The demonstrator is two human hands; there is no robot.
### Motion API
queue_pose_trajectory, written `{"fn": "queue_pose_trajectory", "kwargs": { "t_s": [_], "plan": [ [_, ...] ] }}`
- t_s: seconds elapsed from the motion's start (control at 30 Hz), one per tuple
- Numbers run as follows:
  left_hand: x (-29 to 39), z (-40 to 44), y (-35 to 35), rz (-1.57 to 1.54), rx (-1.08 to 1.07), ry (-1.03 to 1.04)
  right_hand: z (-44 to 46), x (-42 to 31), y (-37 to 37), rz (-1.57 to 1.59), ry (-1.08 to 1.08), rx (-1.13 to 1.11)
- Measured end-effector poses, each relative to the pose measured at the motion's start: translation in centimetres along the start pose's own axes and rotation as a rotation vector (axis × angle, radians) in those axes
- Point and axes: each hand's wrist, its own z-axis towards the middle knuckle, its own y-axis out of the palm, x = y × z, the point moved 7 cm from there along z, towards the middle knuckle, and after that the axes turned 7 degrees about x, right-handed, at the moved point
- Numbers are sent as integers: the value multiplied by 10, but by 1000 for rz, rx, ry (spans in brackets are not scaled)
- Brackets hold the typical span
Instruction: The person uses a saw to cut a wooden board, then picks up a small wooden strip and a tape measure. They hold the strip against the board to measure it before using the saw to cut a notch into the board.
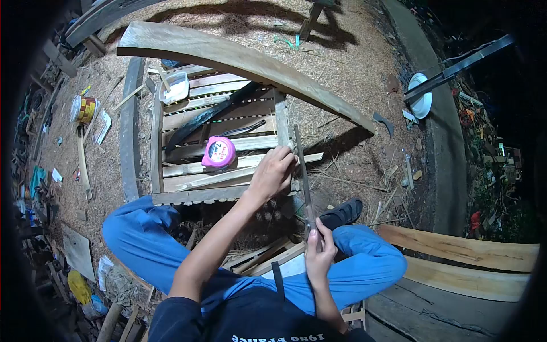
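Observation:
My right hand (320,251) is wrapped round the handle of a long, narrow-bladed knife (305,176), which points away from me. The blade stands upright in view, just right of my left hand (275,169). That hand's fingers are curled closed on a thin wooden strip (228,178) lying across a low slatted wooden bench (222,195). The strip's end pokes out to the right, past the blade. On the slats, left of my left hand, sits a pink tape measure (219,152). Behind it lies a dark, long tool (205,121), whose kind I cannot make out.
A large curved plank (245,65) spans the bench's far side. A plastic tub (175,88) rests at the bench's far left corner. Sawdust and shavings cover the ground (342,68). Planks (461,248) lie at right, and a white basin (420,97) stands farther off.

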Motion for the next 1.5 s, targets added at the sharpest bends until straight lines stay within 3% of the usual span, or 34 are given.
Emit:
{"fn": "queue_pose_trajectory", "kwargs": {
  "t_s": [0.13,0.23,0.3,0.37,0.47,0.63,0.7,0.77,0.8,1.03,1.23,1.37,1.5],
  "plan": [
    [1,-3,-2,1,-11,-21,53,-26,34,39,60,-42],
    [3,-1,-5,38,-1,9,25,-20,25,-51,-105,-21],
    [0,0,-2,-8,16,20,-3,-1,5,-11,40,-16],
    [1,-4,-2,-19,21,17,2,-6,2,-109,5,-33],
    [4,0,-3,21,4,2,40,-29,32,6,60,-34],
    [0,-1,-4,-4,9,4,11,-24,8,-126,-82,-6],
    [-4,-3,1,-26,38,-9,-1,-3,-1,-113,-27,11],
    [-4,-3,2,7,-19,-39,18,-28,18,-45,-70,31],
    [1,0,-3,-14,4,-29,29,-36,28,-78,19,-12],
    [3,2,-5,-20,33,-26,20,-38,11,-79,-85,11],
    [0,0,-5,-19,1,-50,54,-56,41,-87,-80,-18],
    [-3,-2,-1,-24,26,-42,16,-28,2,-61,-3,-25],
    [4,-1,-3,-3,-4,-28,49,-49,33,-97,-61,-3]
  ]
}}
